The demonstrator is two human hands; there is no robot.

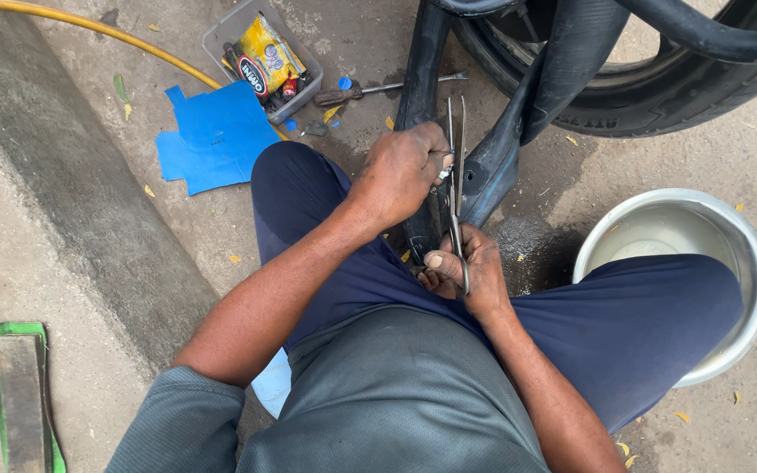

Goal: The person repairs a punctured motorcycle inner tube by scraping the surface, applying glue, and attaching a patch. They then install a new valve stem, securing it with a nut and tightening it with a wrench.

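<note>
From the head camera, the left hand [400, 171] pinches the black rubber tube [492, 162] and holds it tight. The right hand [466, 271] grips the scissors [456, 175], blades nearly shut. It looks like the cutting step; the blades need to open and bite the rubber. The scissors lie between both hands, long way pointing up from the right hand toward the tyre [659, 96]. A metal bowl [751, 263] sits right of the right hand.

Roadside tyre-repair spot: bare concrete ground [63, 289]; tyre [659, 96]; inner tube [492, 166]; tray of patching supplies [260, 57]
</note>
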